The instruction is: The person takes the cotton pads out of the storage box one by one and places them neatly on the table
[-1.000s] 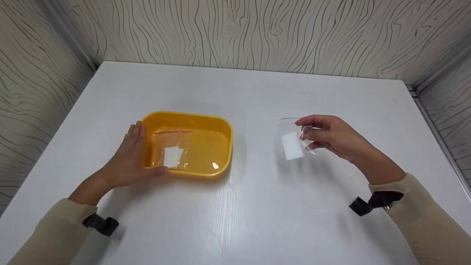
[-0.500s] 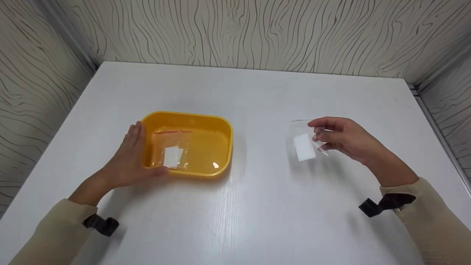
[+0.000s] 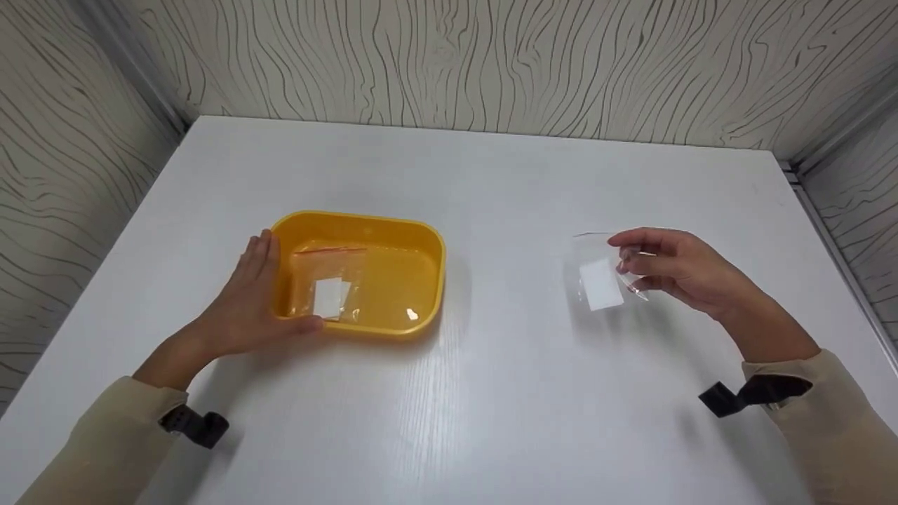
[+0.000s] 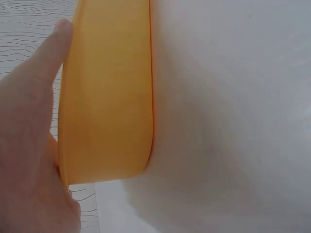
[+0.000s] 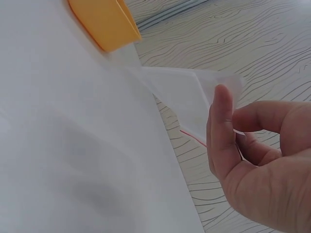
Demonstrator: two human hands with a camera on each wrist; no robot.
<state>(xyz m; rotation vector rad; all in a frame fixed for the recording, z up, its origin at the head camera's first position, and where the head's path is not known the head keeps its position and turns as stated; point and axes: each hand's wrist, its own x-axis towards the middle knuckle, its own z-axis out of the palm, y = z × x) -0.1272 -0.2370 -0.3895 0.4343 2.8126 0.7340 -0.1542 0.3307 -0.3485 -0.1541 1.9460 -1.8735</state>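
Note:
A yellow plastic tray [image 3: 400, 277] with rounded corners stands on the table at the left. My left hand [image 3: 245, 301] lies against its near left corner, fingers straight along the left side and thumb along the front rim; the left wrist view shows the tray's outer wall [image 4: 107, 97]. Inside the tray lies a clear zip bag [image 3: 303, 270] with a red seal line and a white label. On the right, my right hand [image 3: 691, 270] pinches another clear zip bag [image 3: 601, 284] with a white label. Its red seal line shows beside the fingers [image 5: 223, 131] in the right wrist view.
The white table [image 3: 449, 421] has its back edge at a wood-grain patterned wall [image 3: 456, 63]. Similar panels stand at both sides. A black strap device [image 3: 758, 394] sits on the right sleeve, another [image 3: 193, 424] on the left.
My right hand has moved to the right and slightly nearer with the zip bag, away from the tray. The left hand and the tray stay in place.

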